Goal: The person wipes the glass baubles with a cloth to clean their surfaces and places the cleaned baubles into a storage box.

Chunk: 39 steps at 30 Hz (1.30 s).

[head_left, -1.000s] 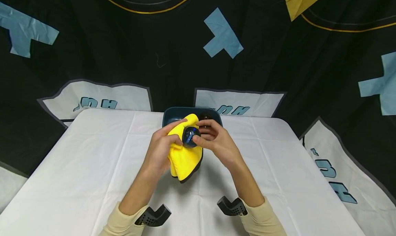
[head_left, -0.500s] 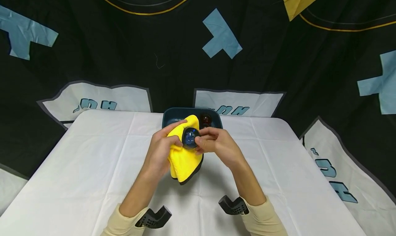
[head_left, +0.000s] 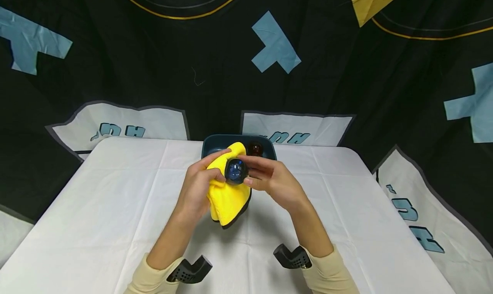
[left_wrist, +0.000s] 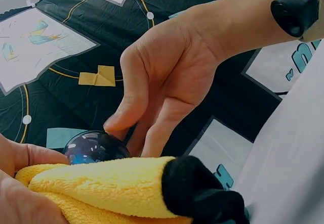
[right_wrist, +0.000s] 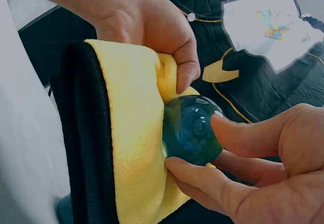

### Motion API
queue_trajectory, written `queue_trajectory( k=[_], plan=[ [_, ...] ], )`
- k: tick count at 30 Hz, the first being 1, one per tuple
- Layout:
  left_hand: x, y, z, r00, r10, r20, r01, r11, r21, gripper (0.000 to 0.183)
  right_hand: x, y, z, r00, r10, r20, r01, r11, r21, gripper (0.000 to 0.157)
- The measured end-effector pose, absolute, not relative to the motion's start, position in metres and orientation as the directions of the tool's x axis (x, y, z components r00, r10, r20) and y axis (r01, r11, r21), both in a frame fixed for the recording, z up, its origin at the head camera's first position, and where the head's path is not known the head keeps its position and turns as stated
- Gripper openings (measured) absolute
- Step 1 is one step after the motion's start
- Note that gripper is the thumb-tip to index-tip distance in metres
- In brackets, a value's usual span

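A shiny dark blue glass ball [head_left: 236,171] sits against a yellow cloth [head_left: 230,203] with a black edge, above the table. My left hand [head_left: 195,185] grips the cloth around the ball's left side, its thumb at the ball's edge. From the right, my right hand [head_left: 275,180] pinches the ball between thumb and fingers. Up close in the right wrist view, the ball [right_wrist: 190,135] looks clear blue-green, with the thumb and a fingertip on it. The left wrist view shows only the top of the ball [left_wrist: 93,145]; the folded cloth [left_wrist: 101,186] hides its lower part.
Behind the hands a dark blue tray [head_left: 209,143] stands near the table's far edge, with a reddish-brown glass ball [head_left: 255,149] at its right. A white cloth covers the table [head_left: 115,200]. A black curtain [head_left: 161,63] with taped blue shapes hangs behind.
My right thumb has slid from the ball's front to its lower right edge, and the fingers have shifted around it. The ball now shows more of its face. The left hand has barely moved.
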<state>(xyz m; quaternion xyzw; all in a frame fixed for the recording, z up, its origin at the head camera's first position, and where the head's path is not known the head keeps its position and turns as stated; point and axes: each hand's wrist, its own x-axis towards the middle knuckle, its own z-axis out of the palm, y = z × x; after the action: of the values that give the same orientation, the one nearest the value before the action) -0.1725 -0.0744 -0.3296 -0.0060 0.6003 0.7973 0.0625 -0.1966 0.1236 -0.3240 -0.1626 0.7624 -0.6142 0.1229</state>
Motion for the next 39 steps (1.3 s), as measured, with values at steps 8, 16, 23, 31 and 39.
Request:
queue_trajectory(
  k=[8,16,23,31,39],
  plan=[
    [-0.1724,-0.0698,-0.3318,-0.992,0.086,-0.087,-0.106,-0.252,0.962,0.06,-0.1969,0.1172,-0.3245,-0.962,-0.271,-0.018,-0.053,0.249,-0.967,0.045],
    [-0.1711,-0.0731,-0.33,-0.992,0.094,-0.083,-0.106,-0.284,0.953,0.061,-0.198,0.1146,-0.3263,-0.938,-0.346,-0.017,-0.046,0.172,-0.984,0.05],
    [-0.1716,-0.0765,-0.3294,-0.99,0.121,-0.066,-0.102,-0.315,0.944,0.061,-0.198,0.1218,-0.3255,-0.905,-0.425,0.01,-0.077,0.141,-0.987,0.055],
    [-0.1715,-0.0735,-0.3285,-0.992,0.092,-0.089,-0.112,-0.286,0.952,0.06,-0.1974,0.1202,-0.3243,-0.942,-0.332,-0.056,-0.026,0.239,-0.971,0.043],
    [-0.1711,-0.0739,-0.3286,-0.993,0.098,-0.065,-0.091,-0.298,0.95,0.06,-0.197,0.1184,-0.324,-0.937,-0.348,-0.013,-0.068,0.22,-0.973,0.051]
  ],
)
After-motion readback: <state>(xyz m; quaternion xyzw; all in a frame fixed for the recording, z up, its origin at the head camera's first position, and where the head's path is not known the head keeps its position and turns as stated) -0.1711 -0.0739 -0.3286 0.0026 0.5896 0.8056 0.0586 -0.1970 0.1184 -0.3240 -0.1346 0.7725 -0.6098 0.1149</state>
